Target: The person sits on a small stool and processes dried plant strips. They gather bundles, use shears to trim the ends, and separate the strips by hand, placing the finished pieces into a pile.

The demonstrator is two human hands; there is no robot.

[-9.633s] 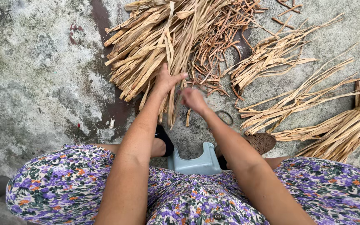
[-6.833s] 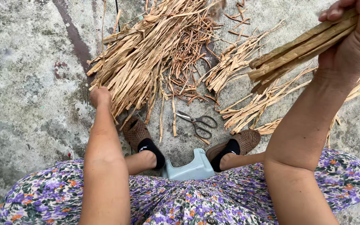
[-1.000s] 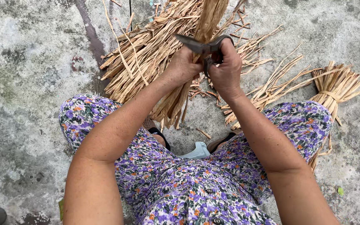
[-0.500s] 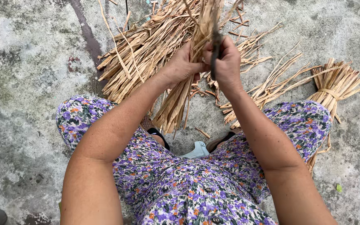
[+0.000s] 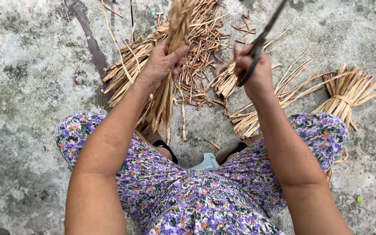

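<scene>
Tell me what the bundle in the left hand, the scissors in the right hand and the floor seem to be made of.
Bundle of strips: dried plant fibre, probably split leaf or stalk; tan, matte, stiff and frayed at the ends.
Scissors: likely metal blades, dark, dull and thin; the handles are hidden in the right hand.
Floor: apparently bare concrete; grey, rough, mottled with stains.

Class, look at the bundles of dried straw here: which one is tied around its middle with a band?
The tied bundle lying on the ground at far right, beyond the right hand. The bundle in the left hand and the loose heap show no band.

Scissors (image 5: pixel 257 45) tips & straw bundle (image 5: pixel 177 39) top cut off by frame edge.
</scene>
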